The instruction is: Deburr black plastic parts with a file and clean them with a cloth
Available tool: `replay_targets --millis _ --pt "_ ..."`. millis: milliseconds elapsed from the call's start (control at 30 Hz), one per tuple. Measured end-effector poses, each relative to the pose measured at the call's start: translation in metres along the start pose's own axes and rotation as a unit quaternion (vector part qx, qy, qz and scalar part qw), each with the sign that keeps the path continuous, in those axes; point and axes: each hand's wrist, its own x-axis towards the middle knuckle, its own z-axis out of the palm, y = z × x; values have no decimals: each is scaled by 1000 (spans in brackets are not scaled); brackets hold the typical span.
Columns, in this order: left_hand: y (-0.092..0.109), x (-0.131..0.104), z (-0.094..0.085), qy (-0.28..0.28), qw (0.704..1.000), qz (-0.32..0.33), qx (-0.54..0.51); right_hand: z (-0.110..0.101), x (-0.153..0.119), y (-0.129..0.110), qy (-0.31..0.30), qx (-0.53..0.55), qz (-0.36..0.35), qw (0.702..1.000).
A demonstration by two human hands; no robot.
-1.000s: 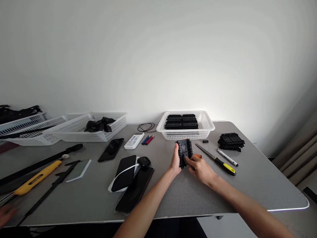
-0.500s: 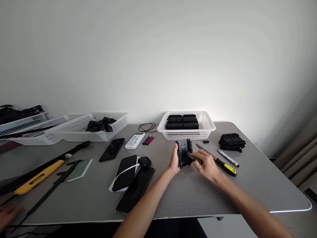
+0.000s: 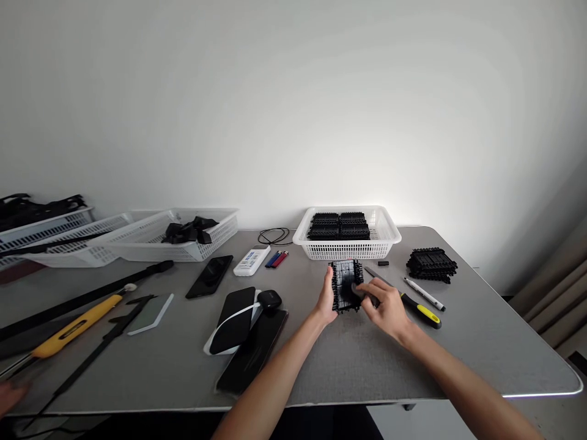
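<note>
My left hand (image 3: pixel 326 298) is closed around the left edge of a black plastic part (image 3: pixel 345 282) with toothed sides and holds it tilted above the table. In my right hand (image 3: pixel 384 307) is a small dark tool (image 3: pixel 369 297), pinched between the fingers and pressed against the part's inner face. Most of that tool is hidden by my fingers, so its kind does not show. Just behind my right hand lies a file with a black and yellow handle (image 3: pixel 420 311).
Similar black parts sit in a white basket (image 3: pixel 347 249) and in a stack (image 3: pixel 431 264) at right. A marker (image 3: pixel 424 294), phone (image 3: pixel 210 276), lighters (image 3: pixel 277 259), caliper (image 3: pixel 105 337) and yellow-handled tool (image 3: pixel 77 326) lie about. Another person's hand (image 3: pixel 13 396) shows at the left edge.
The view has shifted slightly. The black part has turned a little in my left hand, and the dark tool stays against its face. The other person's hand has drawn further left.
</note>
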Motion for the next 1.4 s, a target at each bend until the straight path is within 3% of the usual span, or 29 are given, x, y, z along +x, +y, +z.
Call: replay_targets --millis 100,300,567,800,1033,1133,1400 --pt "-8 0 3 -17 1000 5 11 -1 4 2 51 -31 7 998" --pt "-24 1 10 -23 999 28 24 6 7 4 5 -143 -11 990" --pt "-22 0 9 -11 1000 -3 18 4 8 1 -37 -181 -40 982" --pt "-23 1 8 5 1000 -15 15 5 7 2 -48 -132 -45 989" --pt "-4 -1 13 61 998 25 -3 21 -7 -10 -145 -113 -74 980" --pt "-1 -3 13 59 998 30 -1 22 -7 -11 -168 -106 -74 977" --pt "-4 2 0 31 999 4 -12 7 -1 -8 -134 -23 -1 991"
